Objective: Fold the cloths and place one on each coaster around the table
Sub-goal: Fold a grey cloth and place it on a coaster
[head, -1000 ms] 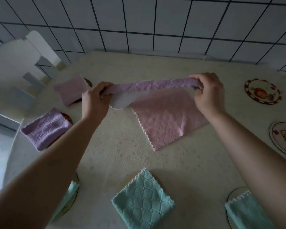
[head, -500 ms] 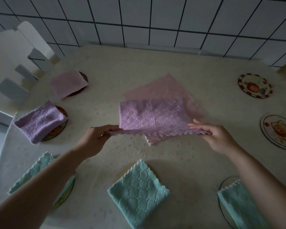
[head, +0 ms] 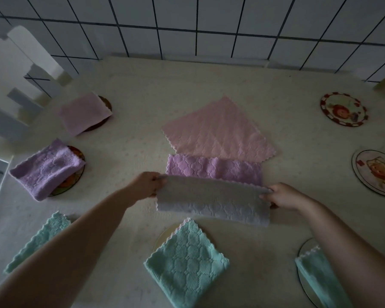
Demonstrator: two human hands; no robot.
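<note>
room: white tiled wall with dark grout behind the far edge of the surface (head: 209, 85), dim light.
surface: pale cloth-covered top, coasters ringed round its edges.
done so far: folded pink cloth (head: 85, 113) on a coaster near the far-left corner; folded purple cloth (head: 47, 168) on a coaster at the left edge; teal cloths at the near edge, one on the left (head: 33, 241), one at the middle (head: 187, 263), one on the right (head: 318, 278), each over a coaster as far as i can see.
open slots: two printed coasters bare at the right edge, far one (head: 343, 108), nearer one (head: 378, 173).
cloth in hand: lilac cloth (head: 211, 190), mid-fold, centre of the surface, pale underside turned toward the camera.
left hand: (head: 148, 184) pinches the cloth's left top corner.
right hand: (head: 285, 195) pinches the right top corner, fingers curled on the edge.
why held so: both corners taken level and apart, which keeps the edge taut, probably so the halves line up square in the fold.
relative position: cloth spans between the two hands, front flap hanging below them, purple face showing just beyond.
next in queue: flat unfolded pink cloth (head: 218, 130), just beyond the held one, toward the far edge.
judgement: two cloths left, two bare coasters, counts match.
</note>
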